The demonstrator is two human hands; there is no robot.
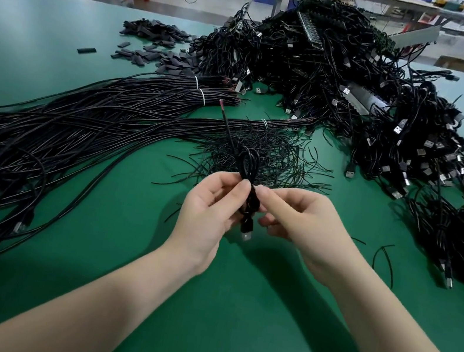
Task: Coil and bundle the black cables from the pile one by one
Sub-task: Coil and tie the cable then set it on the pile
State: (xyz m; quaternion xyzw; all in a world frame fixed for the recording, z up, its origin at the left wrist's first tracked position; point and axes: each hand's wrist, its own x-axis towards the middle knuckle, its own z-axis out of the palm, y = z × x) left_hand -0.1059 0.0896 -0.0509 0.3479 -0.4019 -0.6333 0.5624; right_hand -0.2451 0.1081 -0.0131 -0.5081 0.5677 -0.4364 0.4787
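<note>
Two hands (207,202) (303,219) around one coiled black cable (251,176)

Loose cables (47,124) left, coiled pile (334,79) behind, on table (231,315).

A green surface (65,22) carries everything. At left lie long black cables (47,127), tied near their ends with white ties (201,96). Behind them sits a scatter of short black sleeves (154,44). A heap of coiled cables (333,85) with USB plugs fills the right. A tangle of thin black ties (274,155) lies at the middle.
</note>
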